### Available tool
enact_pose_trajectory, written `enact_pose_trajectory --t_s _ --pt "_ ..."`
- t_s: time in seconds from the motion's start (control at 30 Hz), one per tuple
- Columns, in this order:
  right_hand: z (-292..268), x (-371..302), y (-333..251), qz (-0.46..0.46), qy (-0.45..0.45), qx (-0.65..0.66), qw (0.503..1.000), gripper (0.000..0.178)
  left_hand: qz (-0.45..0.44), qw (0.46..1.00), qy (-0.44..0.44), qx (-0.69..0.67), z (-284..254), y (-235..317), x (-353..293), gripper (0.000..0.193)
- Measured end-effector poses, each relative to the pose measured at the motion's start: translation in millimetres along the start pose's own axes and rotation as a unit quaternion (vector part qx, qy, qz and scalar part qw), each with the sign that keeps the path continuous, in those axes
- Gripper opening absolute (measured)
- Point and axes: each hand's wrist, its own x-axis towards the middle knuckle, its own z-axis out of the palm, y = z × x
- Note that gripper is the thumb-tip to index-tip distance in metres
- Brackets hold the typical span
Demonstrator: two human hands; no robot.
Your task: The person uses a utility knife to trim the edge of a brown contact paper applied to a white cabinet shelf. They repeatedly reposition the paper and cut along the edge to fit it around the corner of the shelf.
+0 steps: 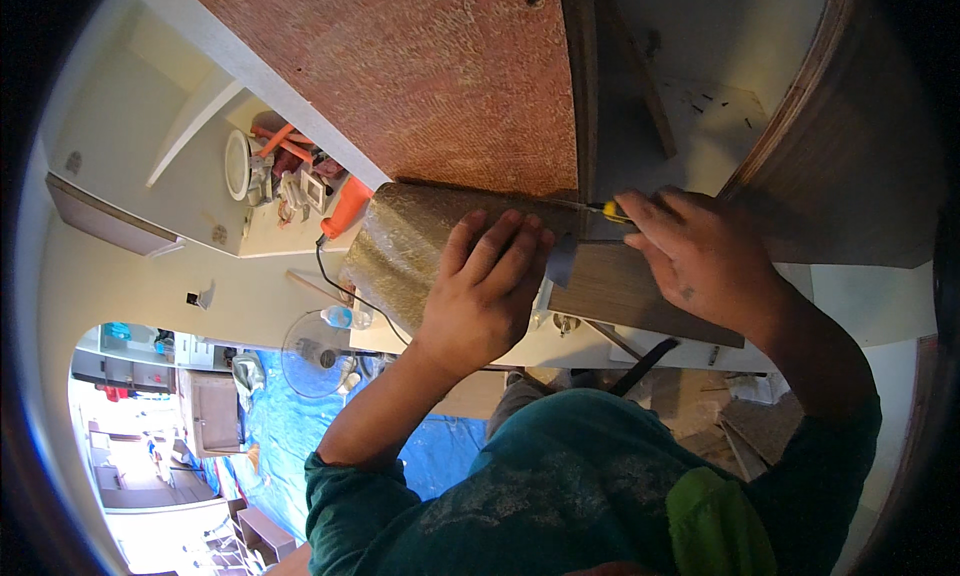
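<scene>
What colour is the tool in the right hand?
The tool in the right hand shows mostly yellow; the head view shows it best.

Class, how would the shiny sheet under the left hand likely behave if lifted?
The shiny sheet probably bends or flops, since its surface curves in waves beside the left hand. It may be slippery, judging by its glossy highlights.

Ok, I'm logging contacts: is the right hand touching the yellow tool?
Touching. The head view shows the right hand closed around one end of the yellow tool, with no gap.
</scene>
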Motion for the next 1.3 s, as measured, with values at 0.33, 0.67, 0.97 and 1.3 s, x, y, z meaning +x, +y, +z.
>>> enact_pose_trajectory --t_s 0.33,0.67,0.97,1.3 --pt "11 30 -13 -0.051 0.017 -0.045 0.998 0.047 0.022 0.999 0.015 0.026 3 -1 -3 0.048" --pt "-19 2 1 -0.009 -0.087 -0.114 0.990 0.046 0.027 0.999 0.018 0.026 4 -3 -7 0.047" --pt "2 28 -21 -0.032 0.016 -0.040 0.999 0.034 0.026 0.999 0.016 0.016 1 -1 -6 0.047" --pt "7 2 2 0.005 -0.040 -0.033 0.999 0.031 0.028 0.999 0.011 0.017 3 -2 -13 0.050"
